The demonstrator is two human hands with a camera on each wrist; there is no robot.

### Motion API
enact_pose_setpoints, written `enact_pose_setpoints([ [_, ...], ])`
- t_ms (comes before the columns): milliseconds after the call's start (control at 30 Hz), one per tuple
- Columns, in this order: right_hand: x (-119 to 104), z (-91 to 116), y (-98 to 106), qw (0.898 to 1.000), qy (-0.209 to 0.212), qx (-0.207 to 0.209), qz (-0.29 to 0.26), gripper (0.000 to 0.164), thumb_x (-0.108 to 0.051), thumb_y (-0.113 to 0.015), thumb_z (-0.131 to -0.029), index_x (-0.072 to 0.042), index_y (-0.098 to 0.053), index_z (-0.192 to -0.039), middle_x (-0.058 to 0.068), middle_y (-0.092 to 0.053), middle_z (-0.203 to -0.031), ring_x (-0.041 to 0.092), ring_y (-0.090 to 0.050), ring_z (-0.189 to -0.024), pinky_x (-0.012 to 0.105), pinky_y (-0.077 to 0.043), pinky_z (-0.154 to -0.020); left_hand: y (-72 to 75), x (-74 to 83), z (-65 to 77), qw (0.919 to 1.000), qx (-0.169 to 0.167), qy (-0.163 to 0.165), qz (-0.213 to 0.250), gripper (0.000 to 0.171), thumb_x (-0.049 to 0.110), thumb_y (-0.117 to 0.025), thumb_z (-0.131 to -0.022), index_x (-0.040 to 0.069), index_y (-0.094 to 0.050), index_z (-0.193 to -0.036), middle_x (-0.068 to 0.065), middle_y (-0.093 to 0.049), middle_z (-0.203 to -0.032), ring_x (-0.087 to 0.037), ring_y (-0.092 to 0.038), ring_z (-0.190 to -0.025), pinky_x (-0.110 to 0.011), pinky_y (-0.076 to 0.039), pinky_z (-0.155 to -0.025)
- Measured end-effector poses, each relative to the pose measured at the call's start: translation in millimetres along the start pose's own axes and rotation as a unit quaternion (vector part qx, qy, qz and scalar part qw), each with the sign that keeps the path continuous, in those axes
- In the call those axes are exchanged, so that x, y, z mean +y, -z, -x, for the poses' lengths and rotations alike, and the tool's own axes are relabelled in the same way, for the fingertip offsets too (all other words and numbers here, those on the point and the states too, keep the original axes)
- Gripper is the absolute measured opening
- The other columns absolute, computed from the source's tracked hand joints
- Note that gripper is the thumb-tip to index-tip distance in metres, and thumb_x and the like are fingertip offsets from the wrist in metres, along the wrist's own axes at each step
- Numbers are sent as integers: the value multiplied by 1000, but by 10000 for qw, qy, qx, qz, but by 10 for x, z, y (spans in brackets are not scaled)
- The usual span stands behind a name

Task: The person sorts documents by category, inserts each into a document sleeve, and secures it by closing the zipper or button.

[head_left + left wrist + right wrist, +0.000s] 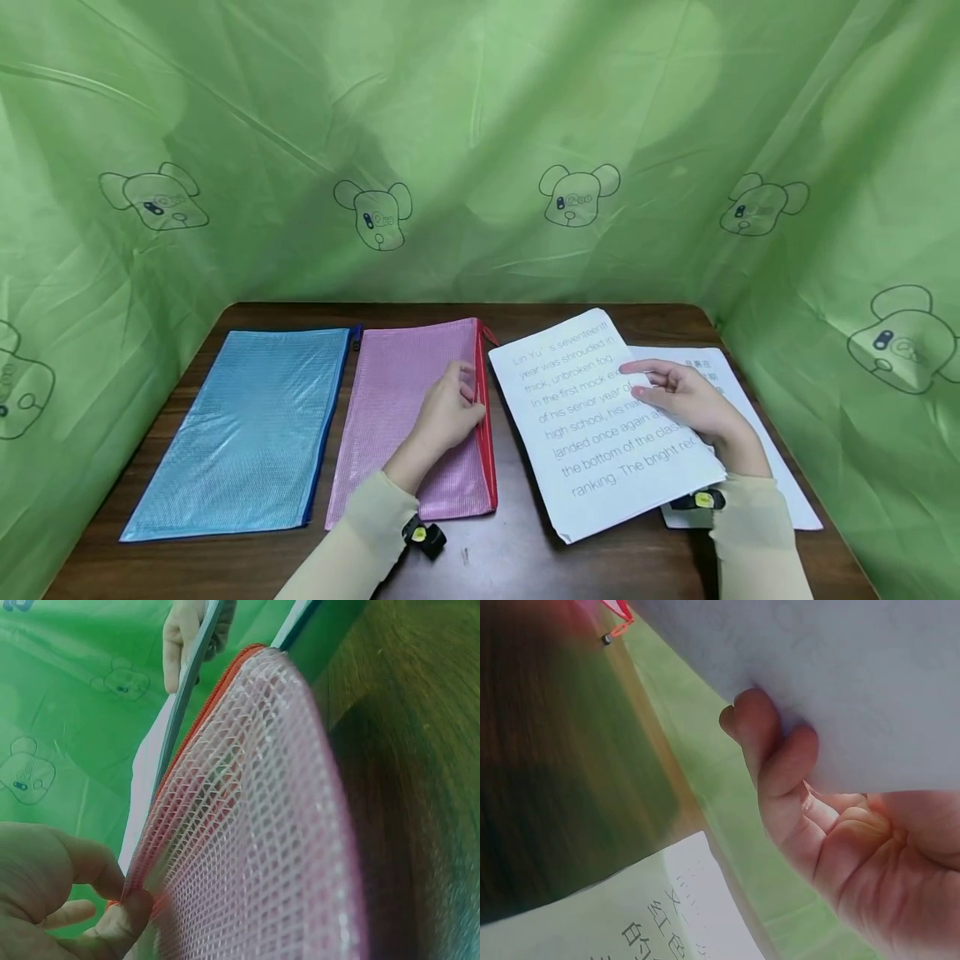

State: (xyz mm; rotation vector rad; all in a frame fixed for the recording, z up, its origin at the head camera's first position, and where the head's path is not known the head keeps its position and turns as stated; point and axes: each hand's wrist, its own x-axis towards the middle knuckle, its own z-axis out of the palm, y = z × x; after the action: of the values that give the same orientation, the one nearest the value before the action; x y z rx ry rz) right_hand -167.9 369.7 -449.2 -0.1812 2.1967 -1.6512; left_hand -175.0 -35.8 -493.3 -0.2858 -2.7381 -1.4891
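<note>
My left hand (450, 408) pinches the red zippered edge of a pink mesh zipper pouch (408, 375) between thumb and fingers. In the left wrist view the mesh side of the pouch stands lifted, with a gap along its red zipper (217, 690). My right hand (686, 400) grips the right edge of a stack of white paper sheets (600, 433) printed with large English text. The stack is raised and tilted, just right of the pouch. From the right wrist view, curled fingers (787, 757) press against the underside of the sheets.
A blue mesh zipper pouch (247, 425) lies flat on the left of the dark wooden table (480, 567). Under my right hand, another paper with Chinese characters (667, 915) lies on the right side. Green fabric (465, 150) with bear drawings encloses the table behind and at the sides.
</note>
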Motion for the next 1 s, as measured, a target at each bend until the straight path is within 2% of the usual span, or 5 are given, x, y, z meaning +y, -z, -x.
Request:
enact_pose_setpoints([
  [267,-25,-49,-52,9999,0,-157,-34,45,-13,-65,-111,-3,-54,-154,26,-77,-120,45,-80,-91,58,-64,-71,32,112,39,10000,10,61,38,59,-3,-76,-79,3,-59,-135,-9,-67,-91,-12,-63,-73,-36,-55,-71],
  [467,-66,-103,-133,9989,176,-421,70,44,-11,-63,-112,1,-54,-153,26,-77,-119,41,-81,-90,54,-65,-70,11,110,53,10000,71,47,-11,56,-2,-77,-81,3,-59,-135,-7,-66,-90,-13,-62,-73,-35,-53,-70],
  [567,-69,-131,-179,9989,162,-424,70,43,-11,-63,-112,0,-55,-153,25,-78,-118,42,-81,-89,54,-65,-70,1,108,55,9999,102,16,-28,57,-2,-77,-81,3,-59,-135,-6,-66,-90,-12,-63,-73,-34,-53,-70],
  [733,-65,-171,-241,9995,161,-247,81,42,-9,-62,-112,-3,-56,-153,24,-78,-118,41,-81,-91,52,-66,-71,-7,122,64,10000,50,6,14,57,-4,-77,-82,3,-59,-136,-7,-67,-91,-13,-64,-75,-35,-54,-72],
  [1000,-43,-230,-345,9990,240,315,207,44,-10,-67,-109,-8,-58,-153,22,-78,-113,32,-80,-88,44,-66,-71,-37,121,67,9998,-165,-89,-103,51,-4,-76,-82,3,-60,-130,-8,-69,-94,-14,-65,-79,-36,-56,-75],
])
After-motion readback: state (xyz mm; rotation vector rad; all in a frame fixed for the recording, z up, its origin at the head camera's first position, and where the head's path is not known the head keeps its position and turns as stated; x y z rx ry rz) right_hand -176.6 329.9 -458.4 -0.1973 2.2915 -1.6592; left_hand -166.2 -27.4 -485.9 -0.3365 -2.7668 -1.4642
